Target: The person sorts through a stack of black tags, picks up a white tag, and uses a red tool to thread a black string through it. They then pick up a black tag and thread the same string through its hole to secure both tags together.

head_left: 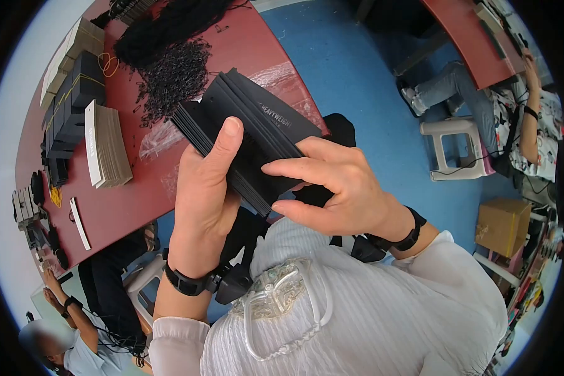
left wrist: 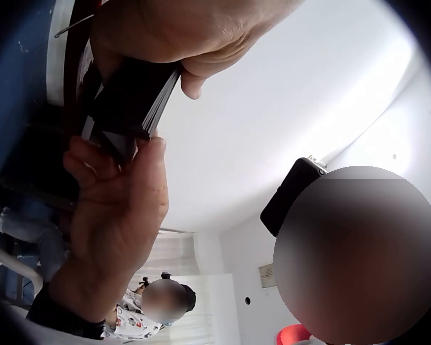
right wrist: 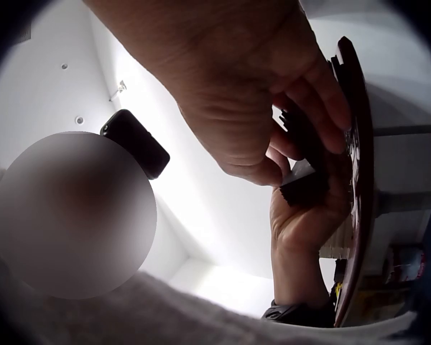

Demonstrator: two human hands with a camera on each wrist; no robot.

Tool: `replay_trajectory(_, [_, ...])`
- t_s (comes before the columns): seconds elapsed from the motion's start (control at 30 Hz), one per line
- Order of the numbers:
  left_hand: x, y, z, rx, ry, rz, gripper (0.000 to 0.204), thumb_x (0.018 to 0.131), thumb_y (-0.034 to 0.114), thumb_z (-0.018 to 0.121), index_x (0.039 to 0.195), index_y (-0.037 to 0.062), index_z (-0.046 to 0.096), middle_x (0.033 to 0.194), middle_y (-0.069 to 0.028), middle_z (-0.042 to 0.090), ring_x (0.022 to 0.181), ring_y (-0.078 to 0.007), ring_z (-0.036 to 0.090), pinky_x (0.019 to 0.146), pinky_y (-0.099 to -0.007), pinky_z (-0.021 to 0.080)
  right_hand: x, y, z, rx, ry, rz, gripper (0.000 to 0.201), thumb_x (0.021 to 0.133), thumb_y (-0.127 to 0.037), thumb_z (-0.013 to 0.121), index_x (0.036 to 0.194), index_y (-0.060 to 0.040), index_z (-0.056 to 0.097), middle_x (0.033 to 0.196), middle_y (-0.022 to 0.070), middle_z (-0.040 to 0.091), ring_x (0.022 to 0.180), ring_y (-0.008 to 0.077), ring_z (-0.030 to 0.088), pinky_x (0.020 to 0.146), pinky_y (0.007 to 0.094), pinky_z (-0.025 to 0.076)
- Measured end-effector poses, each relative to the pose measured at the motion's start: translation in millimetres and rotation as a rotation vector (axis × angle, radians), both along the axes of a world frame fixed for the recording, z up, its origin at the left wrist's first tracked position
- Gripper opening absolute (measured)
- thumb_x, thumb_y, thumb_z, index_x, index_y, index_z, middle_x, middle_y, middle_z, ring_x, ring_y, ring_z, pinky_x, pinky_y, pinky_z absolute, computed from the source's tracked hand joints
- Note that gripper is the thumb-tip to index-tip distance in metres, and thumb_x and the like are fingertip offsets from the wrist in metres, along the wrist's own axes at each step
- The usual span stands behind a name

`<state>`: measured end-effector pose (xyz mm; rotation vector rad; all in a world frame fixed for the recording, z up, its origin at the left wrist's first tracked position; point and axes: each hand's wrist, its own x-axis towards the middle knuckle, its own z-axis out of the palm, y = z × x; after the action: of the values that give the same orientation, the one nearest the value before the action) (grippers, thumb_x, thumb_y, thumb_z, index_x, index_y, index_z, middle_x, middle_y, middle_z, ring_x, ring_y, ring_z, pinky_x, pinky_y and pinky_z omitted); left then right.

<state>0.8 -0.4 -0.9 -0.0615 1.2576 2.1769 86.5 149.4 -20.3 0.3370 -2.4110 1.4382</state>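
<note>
A stack of black card tags (head_left: 257, 166) is in both hands above the lap, close to the table's edge. My left hand (head_left: 200, 200) grips the stack from the left, its thumb lying across the top face. Several tags fan out at the far side, one of them printed "HEAVYWEIGHT" (head_left: 276, 114) in pale letters. My right hand (head_left: 341, 191) pinches the tags at their near right edge with thumb and fingers. In the left wrist view, the right thumb (left wrist: 154, 154) meets a corner of the layered stack (left wrist: 133, 97). The left palm (right wrist: 305, 226) shows below the tags in the right wrist view.
The red table (head_left: 232, 50) bears a heap of small black pins (head_left: 175, 78), black cords (head_left: 169, 28), a stack of pale cards (head_left: 109, 147) and banded black stacks (head_left: 75, 94). Another person sits at lower left, one at right beside a white stool (head_left: 454, 147). A carton (head_left: 502, 225) stands lower right.
</note>
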Motion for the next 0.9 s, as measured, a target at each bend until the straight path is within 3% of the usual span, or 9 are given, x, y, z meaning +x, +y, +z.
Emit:
replay_trajectory(0.37, [0.4, -0.3, 0.4, -0.001, -0.017, -0.012, 0.034, 0.088, 0.023, 0.063, 0.110, -0.0021, 0.055, 0.100, -0.0108, 0.063, 0.086, -0.0177, 0.064, 0.073, -0.0294, 0.055, -0.8, 1.0, -1.2, 0.004, 0.059, 0.000, 0.043, 0.061, -0.009, 0.079, 0.102, -0.0031, 0.067, 0.068, 0.0058, 0.049, 0.055, 0.0145, 0.048, 0.046, 0.0252, 0.037])
replay_trajectory(0.47, [0.9, 0.3, -1.8, -0.005, -0.010, -0.002, 0.034, 0.088, 0.023, 0.063, 0.110, -0.0020, 0.055, 0.100, -0.0109, 0.063, 0.086, -0.0177, 0.064, 0.073, -0.0291, 0.056, -1.3, 2.5, -0.2, 0.093, 0.070, -0.031, 0.037, 0.062, -0.017, 0.079, 0.096, -0.0058, 0.069, 0.070, 0.0060, 0.054, 0.053, 0.0175, 0.056, 0.044, 0.0265, 0.045])
replay_trajectory(0.8, [1.0, -0.1, -1.0, -0.004, -0.022, -0.014, 0.033, 0.089, 0.024, 0.061, 0.109, -0.0023, 0.056, 0.100, -0.0114, 0.063, 0.086, -0.0178, 0.065, 0.073, -0.0293, 0.056, 0.1, 1.8, 0.0, 0.089, 0.075, -0.034, 0.038, 0.061, -0.018, 0.079, 0.096, -0.0071, 0.069, 0.071, 0.0059, 0.054, 0.053, 0.0182, 0.055, 0.045, 0.0274, 0.045])
replay_trajectory(0.87, [1.1, -0.2, -1.1, -0.010, -0.016, -0.022, 0.033, 0.090, 0.024, 0.061, 0.109, -0.0026, 0.055, 0.100, -0.0115, 0.063, 0.086, -0.0178, 0.065, 0.073, -0.0293, 0.056, 0.0, 1.4, -1.9, 0.088, 0.126, -0.031, 0.044, 0.059, -0.012, 0.081, 0.100, -0.0045, 0.069, 0.066, 0.0049, 0.047, 0.051, 0.0145, 0.044, 0.042, 0.0261, 0.033])
replay_trajectory(0.9, [1.3, 0.0, -1.2, -0.010, -0.016, -0.022, 0.033, 0.090, 0.024, 0.061, 0.109, -0.0026, 0.055, 0.100, -0.0115, 0.063, 0.086, -0.0178, 0.065, 0.073, -0.0293, 0.056, 0.5, 1.4, -1.4, 0.088, 0.126, -0.031, 0.044, 0.059, -0.012, 0.081, 0.100, -0.0045, 0.069, 0.066, 0.0049, 0.047, 0.051, 0.0145, 0.044, 0.042, 0.0261, 0.033])
